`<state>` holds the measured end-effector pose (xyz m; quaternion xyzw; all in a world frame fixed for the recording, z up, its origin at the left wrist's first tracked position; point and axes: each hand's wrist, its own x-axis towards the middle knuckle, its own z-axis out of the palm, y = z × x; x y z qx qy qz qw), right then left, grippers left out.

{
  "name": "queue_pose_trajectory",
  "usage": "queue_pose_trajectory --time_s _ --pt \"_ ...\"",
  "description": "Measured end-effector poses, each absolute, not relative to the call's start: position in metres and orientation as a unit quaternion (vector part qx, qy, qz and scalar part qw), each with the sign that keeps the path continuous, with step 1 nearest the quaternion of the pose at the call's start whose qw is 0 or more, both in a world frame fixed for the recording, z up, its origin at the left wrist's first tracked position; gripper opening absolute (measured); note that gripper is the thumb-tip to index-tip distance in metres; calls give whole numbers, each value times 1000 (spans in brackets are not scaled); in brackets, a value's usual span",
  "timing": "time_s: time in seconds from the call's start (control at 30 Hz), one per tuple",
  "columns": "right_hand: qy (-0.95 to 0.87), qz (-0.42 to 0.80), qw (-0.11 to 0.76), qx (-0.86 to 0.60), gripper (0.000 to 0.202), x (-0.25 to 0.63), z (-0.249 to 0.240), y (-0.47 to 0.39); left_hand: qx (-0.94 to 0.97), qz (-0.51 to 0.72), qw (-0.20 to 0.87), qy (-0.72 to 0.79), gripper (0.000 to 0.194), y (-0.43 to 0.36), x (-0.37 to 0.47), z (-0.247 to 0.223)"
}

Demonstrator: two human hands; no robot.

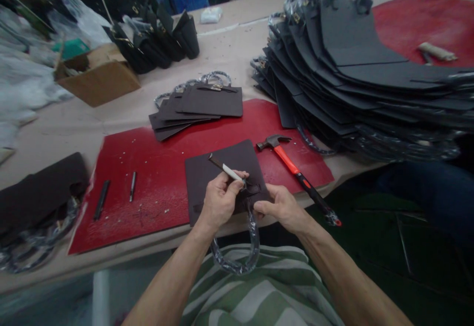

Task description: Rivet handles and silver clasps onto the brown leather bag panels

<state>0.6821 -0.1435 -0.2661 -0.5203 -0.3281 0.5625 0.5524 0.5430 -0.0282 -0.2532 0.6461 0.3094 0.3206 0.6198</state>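
A dark bag panel [205,178] lies at the front edge of the red board, its plastic-wrapped handle loop [237,267] hanging toward my lap. My left hand [218,202] is closed around a slim stick-like tool [231,172], white in the middle with a dark far end. Its near end and exact kind are hidden by my fingers, close to the panel's strap tab [254,189]. With thumb on top, my right hand [283,208] grips the panel's right edge. A claw hammer [292,165] with an orange and black handle rests to the right of the panel.
On the red board [155,155] lie a metal punch [133,186] and a dark bar [101,200]. Several stacked panels [211,101] sit behind. A tall pile of dark panels [355,39] stands right; a cardboard box [98,81] and dark bags [159,42] are back left.
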Motion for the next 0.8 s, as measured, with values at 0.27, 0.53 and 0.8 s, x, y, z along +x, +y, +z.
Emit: queue_pose_trajectory --time_s 0.27,0.53,0.8 --pt "-264 548 603 -517 26 676 -276 -144 652 324 612 308 18 -30 544 -247" --pt "-242 552 608 -516 25 674 -279 -140 710 329 542 305 18 -36 541 -247" --pt "-242 551 574 -555 24 670 -274 -135 741 327 497 311 20 -35 545 -255"
